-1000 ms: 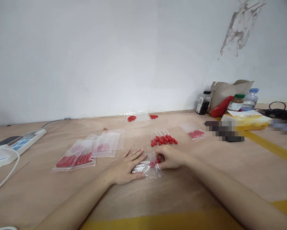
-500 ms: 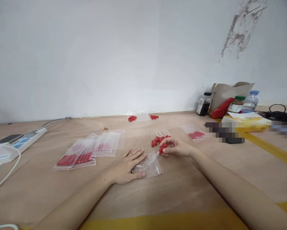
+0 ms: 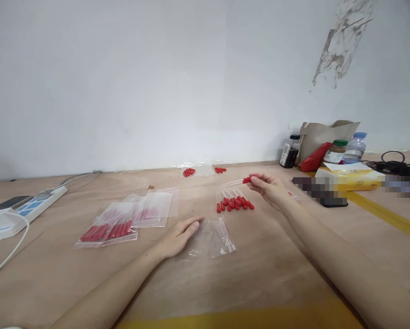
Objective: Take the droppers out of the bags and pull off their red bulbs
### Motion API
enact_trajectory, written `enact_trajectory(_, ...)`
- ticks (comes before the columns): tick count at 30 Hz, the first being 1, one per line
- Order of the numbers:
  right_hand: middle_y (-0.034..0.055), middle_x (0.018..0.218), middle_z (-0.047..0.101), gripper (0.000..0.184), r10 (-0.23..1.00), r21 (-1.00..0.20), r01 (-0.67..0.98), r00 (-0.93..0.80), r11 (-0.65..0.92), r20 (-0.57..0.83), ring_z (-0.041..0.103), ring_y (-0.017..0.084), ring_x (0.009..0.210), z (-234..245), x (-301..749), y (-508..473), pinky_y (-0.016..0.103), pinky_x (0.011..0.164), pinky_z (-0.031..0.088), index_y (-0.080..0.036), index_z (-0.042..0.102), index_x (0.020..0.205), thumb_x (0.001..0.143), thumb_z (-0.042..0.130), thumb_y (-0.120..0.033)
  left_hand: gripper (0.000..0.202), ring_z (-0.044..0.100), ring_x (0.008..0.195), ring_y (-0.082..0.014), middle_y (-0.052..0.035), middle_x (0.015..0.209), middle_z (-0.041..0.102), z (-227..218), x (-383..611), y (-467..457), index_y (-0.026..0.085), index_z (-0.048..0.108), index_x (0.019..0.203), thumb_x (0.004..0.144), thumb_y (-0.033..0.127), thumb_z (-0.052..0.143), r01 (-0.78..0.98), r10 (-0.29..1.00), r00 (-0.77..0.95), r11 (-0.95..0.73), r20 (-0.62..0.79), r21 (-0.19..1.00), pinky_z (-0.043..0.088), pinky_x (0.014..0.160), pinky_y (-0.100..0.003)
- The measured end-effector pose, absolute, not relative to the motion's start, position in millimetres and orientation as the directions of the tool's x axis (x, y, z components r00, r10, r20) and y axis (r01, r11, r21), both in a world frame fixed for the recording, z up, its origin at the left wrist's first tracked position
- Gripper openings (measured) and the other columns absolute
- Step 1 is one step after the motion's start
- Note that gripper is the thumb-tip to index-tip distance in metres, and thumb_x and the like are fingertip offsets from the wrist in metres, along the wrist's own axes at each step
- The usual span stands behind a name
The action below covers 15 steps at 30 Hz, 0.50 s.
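My right hand (image 3: 268,187) pinches droppers with red rubber bulbs (image 3: 248,179) and thin clear stems pointing left, held up in the air; more than one stem seems to show. Below them lies a loose pile of similar droppers (image 3: 235,203), bulbs toward me. My left hand (image 3: 179,237) rests on its edge at the left side of a flat clear zip bag (image 3: 211,237), fingers stretched out and touching or very near it. The bag's red-lined edge faces right. Filled bags of droppers (image 3: 119,224) overlap at the left. Another filled bag (image 3: 292,195) is mostly hidden behind my right hand.
Red bulbs (image 3: 189,172) lie by clear plastic near the wall. A power strip (image 3: 36,208) and phone are at far left. On the right stand a dark bottle (image 3: 290,153), a grey bag (image 3: 317,137), a jar (image 3: 335,153), a yellow tissue pack (image 3: 355,178) and black cables (image 3: 396,164).
My right hand has lifted the droppers from over the zip bag, up and to the right, uncovering the pile. My left hand has turned from flat on the bag onto its edge.
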State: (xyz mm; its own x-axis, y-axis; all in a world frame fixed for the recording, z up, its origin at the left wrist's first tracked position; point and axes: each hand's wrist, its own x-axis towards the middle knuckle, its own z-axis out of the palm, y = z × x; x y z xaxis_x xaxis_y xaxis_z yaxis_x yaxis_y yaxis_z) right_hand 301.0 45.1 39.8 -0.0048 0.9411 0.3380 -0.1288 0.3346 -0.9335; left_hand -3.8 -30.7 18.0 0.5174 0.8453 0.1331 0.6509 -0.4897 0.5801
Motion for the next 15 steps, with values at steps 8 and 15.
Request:
enact_trajectory(8, 0.0054, 0.092, 0.059, 0.014, 0.706, -0.536, 0.486, -0.292, 0.691, 0.645, 0.060, 0.014, 0.074, 27, 225, 45, 0.028, 0.069, 0.049, -0.020, 0.062, 0.084, 0.080, 0.050, -0.027, 0.035, 0.055, 0.075, -0.0172, -0.0052, 0.087, 0.061, 5, -6, -19, 0.019, 0.061, 0.095, 0.071, 0.044, 0.058, 0.746, 0.913, 0.315, -0.407, 0.259, 0.527, 0.044, 0.065, -0.029)
enact_trajectory(15, 0.0073, 0.091, 0.058, 0.016, 0.644, -0.218, 0.685, -0.458, 0.695, 0.613, 0.055, 0.014, 0.081, 7, 212, 48, 0.026, 0.072, 0.044, -0.017, 0.063, 0.083, 0.081, 0.047, -0.013, 0.028, 0.043, 0.054, -0.0103, 0.0038, 0.059, 0.047, 11, -10, -19, 0.017, 0.055, 0.071, 0.066, 0.044, 0.058, 0.768, 0.961, 0.264, -0.261, 0.083, 0.584, 0.032, 0.051, -0.021)
